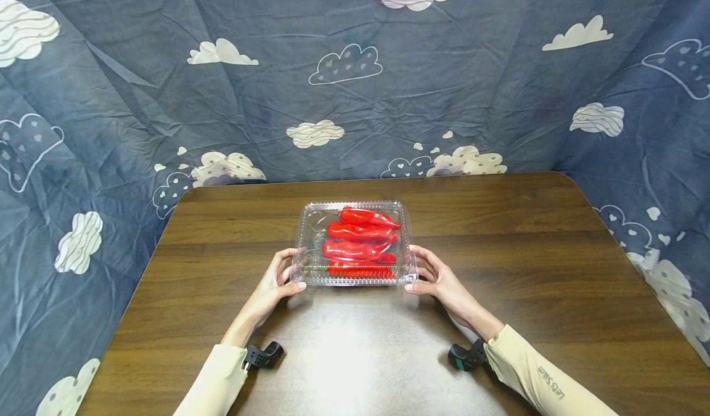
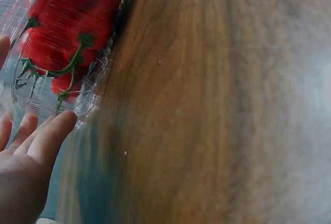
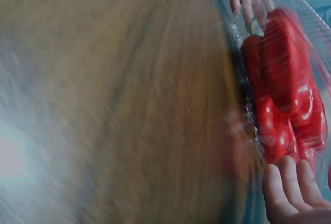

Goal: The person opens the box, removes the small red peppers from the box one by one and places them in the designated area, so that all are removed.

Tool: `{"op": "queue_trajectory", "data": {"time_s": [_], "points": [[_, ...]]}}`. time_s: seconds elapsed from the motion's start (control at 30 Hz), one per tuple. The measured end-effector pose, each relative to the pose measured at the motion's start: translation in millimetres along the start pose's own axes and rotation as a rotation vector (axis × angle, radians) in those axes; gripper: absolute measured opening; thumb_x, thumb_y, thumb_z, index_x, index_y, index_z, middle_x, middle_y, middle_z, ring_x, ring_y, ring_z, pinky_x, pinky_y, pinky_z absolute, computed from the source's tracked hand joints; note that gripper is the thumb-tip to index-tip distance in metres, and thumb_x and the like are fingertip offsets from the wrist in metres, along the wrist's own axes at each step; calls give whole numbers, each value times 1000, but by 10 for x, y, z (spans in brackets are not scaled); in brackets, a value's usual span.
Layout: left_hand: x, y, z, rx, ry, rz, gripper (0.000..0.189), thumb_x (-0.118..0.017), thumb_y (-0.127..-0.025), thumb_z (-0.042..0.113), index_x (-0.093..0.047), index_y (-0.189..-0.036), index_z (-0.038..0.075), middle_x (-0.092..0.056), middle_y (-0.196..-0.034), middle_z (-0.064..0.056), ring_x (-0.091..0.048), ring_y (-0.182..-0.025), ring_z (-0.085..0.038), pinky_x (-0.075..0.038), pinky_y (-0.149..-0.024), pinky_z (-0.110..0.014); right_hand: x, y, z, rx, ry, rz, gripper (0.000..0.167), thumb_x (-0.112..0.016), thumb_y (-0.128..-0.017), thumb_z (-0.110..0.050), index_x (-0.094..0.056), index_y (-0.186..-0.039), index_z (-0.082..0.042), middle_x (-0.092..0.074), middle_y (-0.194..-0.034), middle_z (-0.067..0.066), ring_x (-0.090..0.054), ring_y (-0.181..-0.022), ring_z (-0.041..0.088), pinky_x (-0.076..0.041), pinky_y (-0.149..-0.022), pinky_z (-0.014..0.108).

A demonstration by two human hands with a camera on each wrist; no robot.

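Observation:
A clear plastic clamshell box point(image 1: 310, 234) is held between both hands over the middle of the table. Inside lie several long red peppers point(image 1: 360, 233), their green stems point(image 2: 72, 66) toward the left end. My left hand point(image 1: 280, 277) grips the box's near left corner, thumb at the front and fingers along the side and underneath. At the near right corner my right hand point(image 1: 435, 278) holds it the same way, fingers point(image 3: 293, 182) against the end wall. The lid lies over the peppers.
The brown wood-grain table point(image 1: 222, 243) reaches out on all sides of the box, with a bright glare near its front. Behind it hangs a blue cloth point(image 1: 266, 95) with cloud prints. Black straps point(image 1: 265, 355) circle both wrists.

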State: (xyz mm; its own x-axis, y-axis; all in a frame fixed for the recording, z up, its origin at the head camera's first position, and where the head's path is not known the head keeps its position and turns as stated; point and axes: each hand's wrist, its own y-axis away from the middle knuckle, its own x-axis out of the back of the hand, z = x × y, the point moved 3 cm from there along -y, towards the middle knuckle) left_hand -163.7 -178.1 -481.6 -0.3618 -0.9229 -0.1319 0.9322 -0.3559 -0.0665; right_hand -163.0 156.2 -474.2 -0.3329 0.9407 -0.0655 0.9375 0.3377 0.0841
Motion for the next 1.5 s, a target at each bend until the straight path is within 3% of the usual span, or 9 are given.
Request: {"op": "queue_trajectory", "data": {"time_s": [0.2, 0.37, 0.63, 0.83, 1.0, 1.3, 1.5], "points": [[-27, -1, 10, 19, -6, 44, 64, -56, -81, -14, -22, -136, -9, -18, -152, -27, -24, -135, -46, -43, -95, -24, -62, 58, -6, -6, -10, 99, 71, -65, -79, 10, -31, -141, 8, -40, -138, 30, -55, -104, 14, -48, -85, 23], [-49, 3, 13, 62, 21, 91, 63, -55, -80, -15, -23, -134, -10, -19, -151, -26, -24, -135, -43, -44, -91, -21, -103, 84, 8, 4, 9, 154, 64, -64, -80, 9, -35, -137, 9, -46, -130, 30, -57, -97, 9, -48, -81, 21], [-66, 22, 4, 97, 14, 192, 56, -57, -80, -13, -30, -129, -9, -30, -146, -25, -32, -134, -37, -43, -91, -21, -141, 105, 15, 38, 35, 188, 54, -63, -82, 9, -40, -132, 9, -54, -114, 25, -58, -91, 8, -48, -78, 19], [-94, 28, -5, 105, 22, 241, 51, -56, -80, -15, -34, -125, -9, -38, -140, -22, -50, -120, -21, -44, -90, -22, -171, 129, 25, 77, 25, 209, 47, -60, -84, 11, -41, -127, 13, -57, -101, 13, -60, -86, 9, -52, -76, 20], [-112, 33, 0, 88, 15, 273, 45, -55, -80, -16, -36, -120, -10, -44, -132, -22, -54, -112, -11, -45, -90, -21, -229, 140, 35, 111, -15, 219, 42, -54, -84, 16, -38, -123, 16, -56, -96, 12, -61, -80, 12, -55, -75, 27], [-103, 46, 1, 92, 28, 309, 37, -56, -78, -19, -39, -109, -9, -45, -126, -20, -54, -112, -12, -47, -90, -21, -271, 142, 38, 104, -26, 259, 35, -51, -85, 18, -40, -118, 15, -55, -96, 14, -62, -78, 14, -55, -73, 27], [-110, 57, 8, 56, 22, 319, 35, -57, -77, -18, -40, -106, -9, -45, -121, -13, -56, -110, -12, -48, -87, -21, -256, 144, 46, 122, -21, 260, 33, -51, -85, 17, -41, -116, 14, -56, -96, 16, -63, -78, 16, -56, -73, 28]]}}
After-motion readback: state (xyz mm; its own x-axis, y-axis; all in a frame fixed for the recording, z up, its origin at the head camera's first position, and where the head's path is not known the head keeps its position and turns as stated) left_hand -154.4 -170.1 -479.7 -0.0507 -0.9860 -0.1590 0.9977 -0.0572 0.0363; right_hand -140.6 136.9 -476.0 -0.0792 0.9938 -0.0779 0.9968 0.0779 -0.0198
